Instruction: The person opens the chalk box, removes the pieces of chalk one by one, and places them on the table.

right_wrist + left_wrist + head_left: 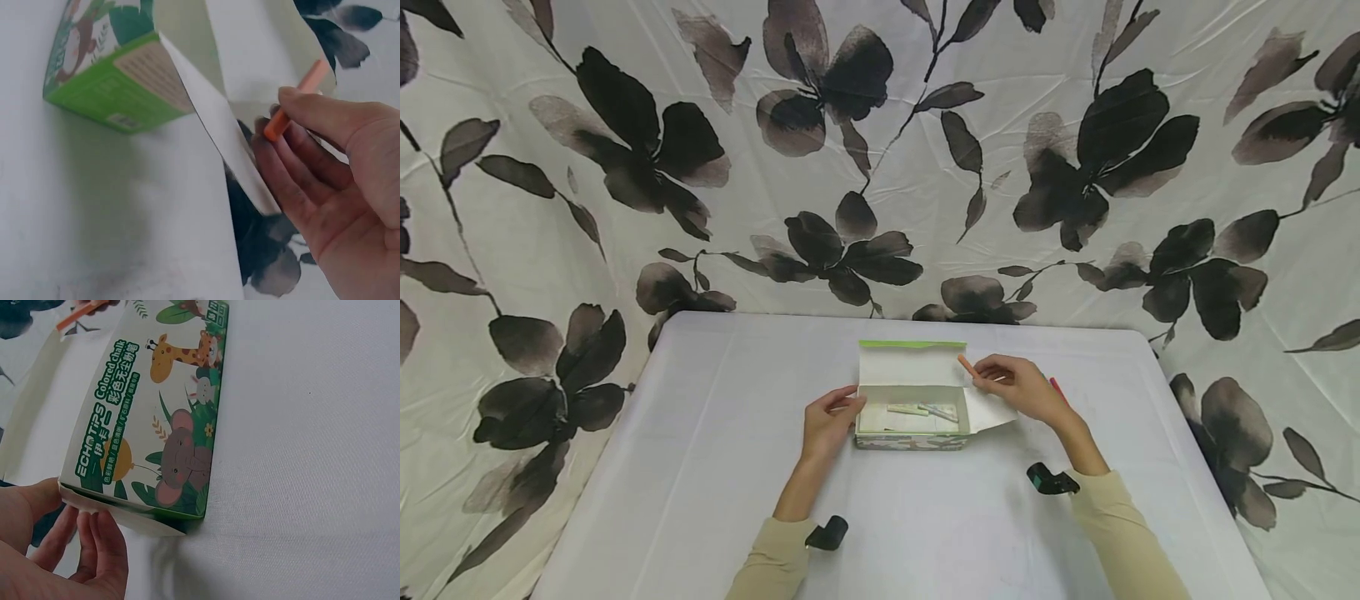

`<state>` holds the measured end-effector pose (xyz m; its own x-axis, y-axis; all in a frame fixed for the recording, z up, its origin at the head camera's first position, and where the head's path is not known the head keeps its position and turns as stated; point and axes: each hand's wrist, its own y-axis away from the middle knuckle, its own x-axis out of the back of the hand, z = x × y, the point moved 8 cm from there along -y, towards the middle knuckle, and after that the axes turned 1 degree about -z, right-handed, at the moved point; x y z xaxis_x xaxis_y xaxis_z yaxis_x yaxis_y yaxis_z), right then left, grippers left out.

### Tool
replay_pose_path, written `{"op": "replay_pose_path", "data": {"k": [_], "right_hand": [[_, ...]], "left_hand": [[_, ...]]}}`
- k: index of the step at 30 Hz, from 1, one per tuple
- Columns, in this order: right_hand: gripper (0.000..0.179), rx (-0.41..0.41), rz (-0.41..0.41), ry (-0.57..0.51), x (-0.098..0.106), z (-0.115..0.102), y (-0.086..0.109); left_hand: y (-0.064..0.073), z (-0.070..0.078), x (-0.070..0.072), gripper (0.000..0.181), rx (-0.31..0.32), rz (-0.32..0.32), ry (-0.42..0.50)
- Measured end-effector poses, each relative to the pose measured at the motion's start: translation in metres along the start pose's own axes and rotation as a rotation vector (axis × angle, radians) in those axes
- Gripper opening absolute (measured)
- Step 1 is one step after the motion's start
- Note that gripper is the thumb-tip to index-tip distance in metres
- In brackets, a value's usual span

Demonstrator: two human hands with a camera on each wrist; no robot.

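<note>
An open cardboard box of colored chalk (912, 443) stands on the table, its lid raised at the back and a side flap (988, 410) spread to the right. Animal drawings cover its front panel (169, 419). At the box's left end, my left hand (829, 421) grips the edge between thumb and fingers. My right hand (1022, 387) pinches an orange chalk stick (295, 101) between thumb and fingertips, above the side flap. Inside the box lie a yellow-green chalk stick (907, 409) and a pale greyish stick (938, 412).
A red stick (1057, 388) shows just behind my right hand, mostly hidden. White cloth covers the table (715, 467). Behind its far edge hangs a floral curtain (955, 200). A black wrist camera (827, 533) sits on each sleeve.
</note>
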<state>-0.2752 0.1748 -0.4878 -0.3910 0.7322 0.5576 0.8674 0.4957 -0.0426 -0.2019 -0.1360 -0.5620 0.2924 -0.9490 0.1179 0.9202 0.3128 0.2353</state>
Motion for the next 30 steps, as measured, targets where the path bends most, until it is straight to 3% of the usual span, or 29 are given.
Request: {"op": "replay_pose_path", "data": {"k": [17, 30], "right_hand": [[0.037, -0.192, 0.351, 0.027, 0.062, 0.065, 0.038], [0.041, -0.469, 0.441, 0.026, 0.078, 0.118, 0.067]], "left_hand": [[0.001, 0.000, 0.000, 0.033, -0.003, 0.000, 0.005], [0.001, 0.000, -0.001, 0.034, -0.012, -0.001, 0.028]]}}
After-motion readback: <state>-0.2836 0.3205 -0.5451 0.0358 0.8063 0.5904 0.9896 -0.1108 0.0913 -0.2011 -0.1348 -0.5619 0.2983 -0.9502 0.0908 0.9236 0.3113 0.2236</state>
